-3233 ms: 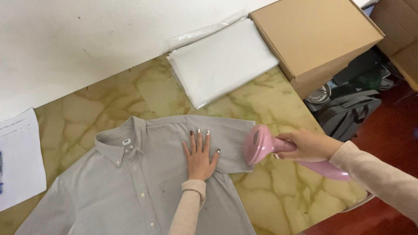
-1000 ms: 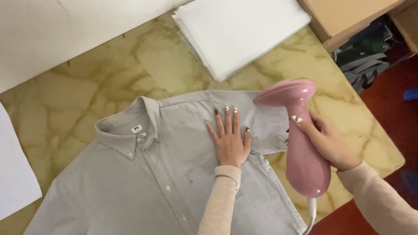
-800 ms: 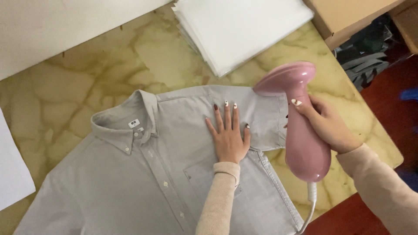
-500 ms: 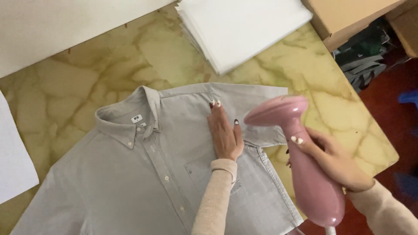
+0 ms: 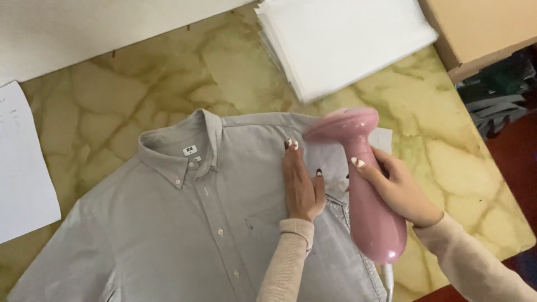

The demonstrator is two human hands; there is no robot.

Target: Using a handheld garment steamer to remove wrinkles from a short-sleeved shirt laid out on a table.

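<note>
A grey button-up shirt lies flat on a marbled yellow-green table, collar toward the wall. My left hand presses flat on the shirt near the right shoulder, fingers together and pointing away from me. My right hand grips the neck of a pink handheld garment steamer. The steamer's head hovers over the shirt's folded short sleeve, just past my left fingertips. Its white cord hangs from the base at the lower edge.
A stack of clear plastic bags lies at the back of the table. A brown cardboard box sits at the far right corner. A white paper sheet rests at the left. Bags lie on the red floor on the right.
The steamer has swept back and forth over the sleeve; its head now sits farther up the sleeve. My left hand's fingers have closed together and stayed pressed on the shirt.
</note>
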